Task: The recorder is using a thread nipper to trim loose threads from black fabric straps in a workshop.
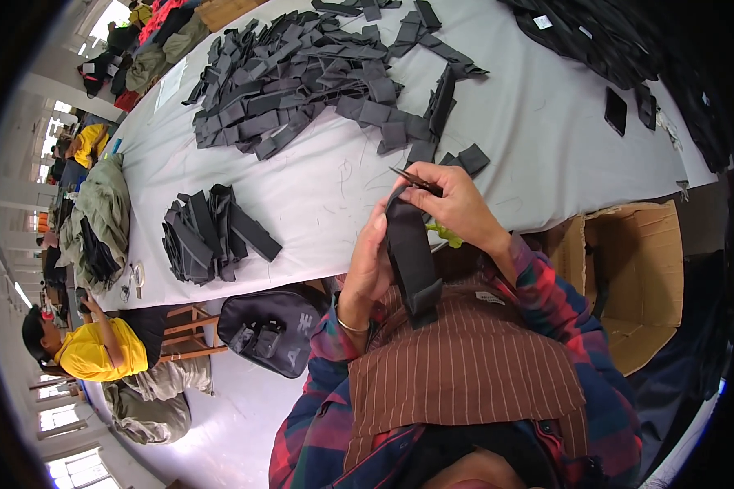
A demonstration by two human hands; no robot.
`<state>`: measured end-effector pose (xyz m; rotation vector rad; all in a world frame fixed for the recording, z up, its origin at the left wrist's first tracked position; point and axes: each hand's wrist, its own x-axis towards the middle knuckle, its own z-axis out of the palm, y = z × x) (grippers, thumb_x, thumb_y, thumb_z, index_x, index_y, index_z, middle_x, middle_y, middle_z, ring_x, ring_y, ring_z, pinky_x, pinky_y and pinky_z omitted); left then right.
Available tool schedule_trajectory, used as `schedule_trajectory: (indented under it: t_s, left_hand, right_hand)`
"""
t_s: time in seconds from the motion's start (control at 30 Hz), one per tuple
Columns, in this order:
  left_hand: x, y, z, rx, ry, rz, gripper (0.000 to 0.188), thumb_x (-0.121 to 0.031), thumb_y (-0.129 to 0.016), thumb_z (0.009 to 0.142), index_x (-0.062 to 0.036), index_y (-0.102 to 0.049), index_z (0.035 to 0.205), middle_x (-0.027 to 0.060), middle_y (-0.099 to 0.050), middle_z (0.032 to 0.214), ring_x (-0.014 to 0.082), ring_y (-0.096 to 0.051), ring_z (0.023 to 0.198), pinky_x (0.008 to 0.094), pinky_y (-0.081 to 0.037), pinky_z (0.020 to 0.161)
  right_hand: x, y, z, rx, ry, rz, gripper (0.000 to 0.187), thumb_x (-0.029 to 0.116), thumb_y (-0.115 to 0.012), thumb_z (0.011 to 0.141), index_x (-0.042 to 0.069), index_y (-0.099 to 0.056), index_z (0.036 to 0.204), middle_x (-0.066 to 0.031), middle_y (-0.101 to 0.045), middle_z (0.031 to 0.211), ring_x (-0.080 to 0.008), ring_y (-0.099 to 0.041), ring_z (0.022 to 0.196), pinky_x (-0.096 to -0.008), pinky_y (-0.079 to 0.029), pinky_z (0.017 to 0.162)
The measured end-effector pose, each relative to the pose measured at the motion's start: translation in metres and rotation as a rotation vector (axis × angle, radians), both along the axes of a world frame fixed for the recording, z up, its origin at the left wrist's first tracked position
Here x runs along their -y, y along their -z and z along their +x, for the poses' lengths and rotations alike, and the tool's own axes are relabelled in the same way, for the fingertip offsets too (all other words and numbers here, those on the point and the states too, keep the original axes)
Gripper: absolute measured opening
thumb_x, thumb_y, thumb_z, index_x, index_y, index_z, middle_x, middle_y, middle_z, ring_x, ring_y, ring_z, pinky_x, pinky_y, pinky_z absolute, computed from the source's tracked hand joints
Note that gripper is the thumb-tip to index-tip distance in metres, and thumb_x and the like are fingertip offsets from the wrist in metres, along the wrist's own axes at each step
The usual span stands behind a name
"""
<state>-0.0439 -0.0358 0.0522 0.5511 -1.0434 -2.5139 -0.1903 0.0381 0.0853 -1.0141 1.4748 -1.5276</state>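
In front of my chest, my left hand [368, 259] is closed around a dark grey fabric strip [413, 257]. The strip hangs down over my striped brown apron [465, 367], its lower end folded. At its upper end, my right hand [455, 205] has its fingers closed on small dark thread snips [420, 182], whose pointed tips stick out to the left. Those fingers also come against the strip's top edge; whether they pinch the cloth is hard to make out. Beyond my hands lies a large heap of similar grey fabric pieces [294, 77].
A smaller stack of dark strips [208, 236] lies to the left on the white-covered table [318, 191]. A phone [616, 112] and black garments [595, 41] lie at the far right. An open cardboard box [640, 277] stands right, a black bag [273, 326] left, near a person in yellow [106, 350].
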Motion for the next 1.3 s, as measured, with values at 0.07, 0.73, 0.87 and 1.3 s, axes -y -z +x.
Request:
schedule_trajectory:
  t_s: [0.07,0.73,0.87,1.3]
  left_hand:
    - [0.005,-0.008,-0.004,-0.058,0.002,-0.02,0.047,-0.039,-0.045,0.097,0.0004,-0.049,0.123,0.008,-0.061,0.098,0.0148,-0.061,0.083,0.0317,-0.053,0.074]
    - [0.016,0.006,-0.004,-0.206,0.048,0.594,0.046,-0.023,-0.039,0.094,-0.0016,-0.044,0.134,0.0167,-0.061,0.112,0.0263,-0.059,0.099,0.0383,-0.047,0.091]
    - [0.015,0.007,-0.005,-0.179,0.04,0.598,0.047,-0.023,-0.038,0.094,-0.0006,-0.044,0.134,0.0172,-0.061,0.112,0.0274,-0.06,0.098,0.0388,-0.048,0.09]
    - [0.013,0.028,0.008,-0.165,0.047,0.559,0.047,-0.026,-0.035,0.095,0.0017,-0.044,0.133,0.018,-0.059,0.116,0.0274,-0.06,0.103,0.0392,-0.047,0.093]
  right_hand:
    - [0.001,0.002,0.001,0.035,-0.034,0.016,0.009,0.008,-0.06,0.088,0.0,-0.061,0.094,0.0046,-0.054,0.076,-0.0014,-0.046,0.07,-0.0198,-0.04,0.061]
    - [-0.019,0.025,0.028,-1.213,0.243,-0.205,0.03,0.018,-0.065,0.077,0.027,-0.068,0.106,0.0035,-0.046,0.07,-0.0158,-0.047,0.062,-0.0316,-0.033,0.057]
    - [-0.019,0.024,0.033,-1.244,0.228,-0.165,0.034,0.013,-0.059,0.077,0.029,-0.068,0.105,0.0032,-0.046,0.072,-0.015,-0.049,0.063,-0.0311,-0.035,0.059]
    - [-0.021,0.022,0.021,-1.172,0.284,-0.251,0.041,0.009,-0.062,0.072,0.029,-0.069,0.107,0.0003,-0.04,0.067,-0.0177,-0.048,0.058,-0.0314,-0.038,0.051]
